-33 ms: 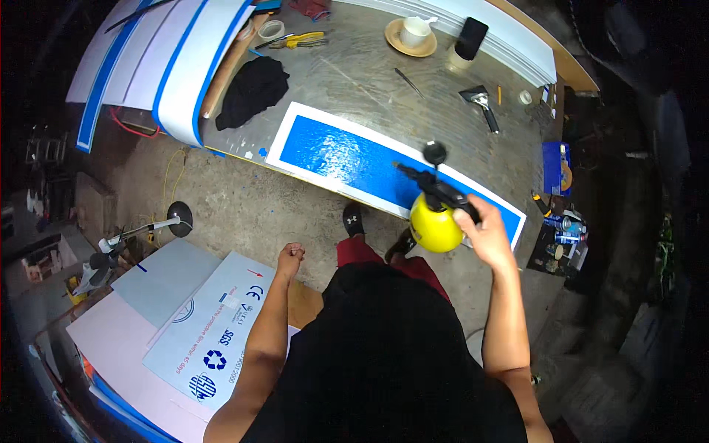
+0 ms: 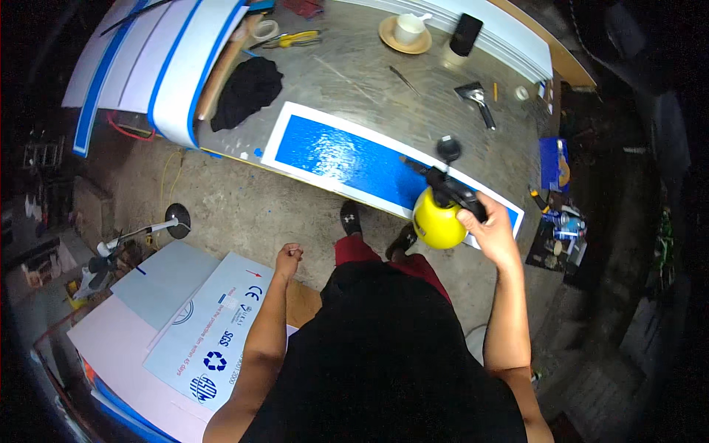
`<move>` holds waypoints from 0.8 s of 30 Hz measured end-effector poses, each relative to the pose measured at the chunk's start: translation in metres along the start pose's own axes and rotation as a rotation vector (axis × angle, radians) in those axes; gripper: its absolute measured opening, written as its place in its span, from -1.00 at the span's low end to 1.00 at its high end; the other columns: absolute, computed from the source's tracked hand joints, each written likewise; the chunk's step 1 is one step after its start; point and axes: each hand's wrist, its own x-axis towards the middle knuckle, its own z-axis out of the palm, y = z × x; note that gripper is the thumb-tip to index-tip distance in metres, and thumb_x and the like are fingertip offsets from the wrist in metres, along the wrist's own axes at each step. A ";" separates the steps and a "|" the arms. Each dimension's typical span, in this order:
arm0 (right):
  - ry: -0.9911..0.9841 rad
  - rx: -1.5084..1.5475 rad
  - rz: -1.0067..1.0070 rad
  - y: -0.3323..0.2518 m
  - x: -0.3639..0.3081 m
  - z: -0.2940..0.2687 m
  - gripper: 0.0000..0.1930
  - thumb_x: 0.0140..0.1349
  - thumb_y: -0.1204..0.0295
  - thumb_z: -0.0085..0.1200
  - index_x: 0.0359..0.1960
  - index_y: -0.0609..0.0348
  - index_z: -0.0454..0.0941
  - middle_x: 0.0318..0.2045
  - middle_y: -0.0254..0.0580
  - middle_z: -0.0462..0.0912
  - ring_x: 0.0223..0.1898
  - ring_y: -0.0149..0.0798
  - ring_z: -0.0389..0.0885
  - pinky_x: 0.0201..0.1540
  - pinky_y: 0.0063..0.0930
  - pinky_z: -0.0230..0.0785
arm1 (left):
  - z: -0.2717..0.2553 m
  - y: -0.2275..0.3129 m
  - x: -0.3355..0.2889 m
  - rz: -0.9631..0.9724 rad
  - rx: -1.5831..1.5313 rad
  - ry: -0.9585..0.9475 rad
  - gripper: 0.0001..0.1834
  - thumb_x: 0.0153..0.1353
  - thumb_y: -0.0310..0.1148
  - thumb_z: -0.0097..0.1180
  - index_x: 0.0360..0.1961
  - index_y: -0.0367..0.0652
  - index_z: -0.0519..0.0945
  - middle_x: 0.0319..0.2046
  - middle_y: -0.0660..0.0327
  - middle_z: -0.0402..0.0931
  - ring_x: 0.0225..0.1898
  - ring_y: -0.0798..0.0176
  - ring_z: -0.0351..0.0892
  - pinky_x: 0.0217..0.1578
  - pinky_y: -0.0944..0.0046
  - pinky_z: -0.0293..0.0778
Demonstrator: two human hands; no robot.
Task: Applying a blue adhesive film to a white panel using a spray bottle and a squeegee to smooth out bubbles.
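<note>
Right hand (image 2: 496, 227) grips yellow sprayer (image 2: 436, 223) at edge of blue panel (image 2: 347, 159)

A person in a black top and red trousers stands at a grey workbench (image 2: 369, 111), the right hand wrapped around the black handle of the yellow sprayer. The sprayer shows in front of the near edge of the blue panel, toward its right end, with the black nozzle (image 2: 415, 165) pointing left across the blue; whether any part touches the panel cannot be told from this angle. The white-bordered panel lies along the front of the bench, its surface glossy and catching the light (the brightest glare sits left of centre).

The left hand (image 2: 289, 260), fingers curled into a loose fist, hangs over the concrete floor (image 2: 244, 196), near a pale printed board (image 2: 196, 343) stacked with others at lower left.

Behind the panel on the bench, a scraper (image 2: 480, 103) with a black handle lies beside a pencil (image 2: 495, 91). Farther back, a white cup (image 2: 408, 29) stands on a tan saucer (image 2: 406, 50), with a dark phone (image 2: 467, 34) propped upright nearby. At the left, a crumpled black cloth (image 2: 247, 92) rests below yellow-handled pliers (image 2: 299, 38) and a tape roll (image 2: 265, 29), while blue-edged sheets (image 2: 173, 88) curve over the bench's left end.
</note>
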 end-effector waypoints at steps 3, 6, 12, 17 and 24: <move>0.226 0.070 0.004 0.024 -0.002 -0.039 -0.71 0.21 0.40 0.34 -0.13 0.35 0.64 -0.29 -0.39 0.68 -0.28 -0.53 0.51 -0.15 -0.57 0.42 | 0.000 -0.011 0.000 0.071 0.202 0.034 -0.73 0.26 -0.49 0.10 -0.02 -0.31 0.55 -0.33 0.20 0.61 -0.30 0.36 0.59 -0.26 0.39 0.50; 0.413 0.107 0.054 0.042 -0.005 -0.087 -0.72 0.25 0.40 0.29 -0.08 0.33 0.64 -0.26 -0.36 0.70 -0.27 -0.53 0.54 -0.13 -0.58 0.41 | 0.028 0.020 -0.019 0.302 0.491 0.157 -0.71 0.29 -0.41 0.12 0.01 -0.26 0.55 -0.19 0.09 0.60 -0.18 0.14 0.59 -0.11 0.21 0.48; 0.647 0.054 -0.002 0.126 0.018 -0.158 -0.72 0.27 0.33 0.29 -0.11 0.30 0.65 -0.29 -0.38 0.69 -0.30 -0.53 0.52 -0.17 -0.59 0.38 | 0.114 0.103 -0.061 0.504 0.857 0.311 -0.45 0.36 -0.20 0.09 0.31 -0.15 0.35 0.26 -0.05 0.31 0.31 -0.12 0.23 0.32 -0.05 0.10; 0.685 -0.040 -0.073 0.187 0.058 -0.196 -0.64 0.22 0.28 0.33 -0.12 0.34 0.63 -0.29 -0.20 0.71 -0.29 -0.38 0.59 -0.11 -0.47 0.42 | 0.189 0.113 -0.086 0.491 0.974 0.415 -0.34 0.38 -0.14 0.06 0.43 -0.12 0.22 0.40 -0.08 0.12 0.42 -0.13 0.07 0.38 -0.10 -0.02; 0.646 0.051 -0.122 0.276 0.105 -0.219 -0.66 0.24 0.18 0.30 -0.24 0.25 0.62 -0.52 -0.36 0.57 -0.47 -0.46 0.50 -0.37 -0.52 0.31 | 0.286 0.105 -0.129 0.538 1.119 0.361 -0.26 0.37 -0.15 0.07 0.49 -0.07 0.11 0.47 -0.07 0.00 0.46 -0.16 0.01 0.42 -0.20 -0.12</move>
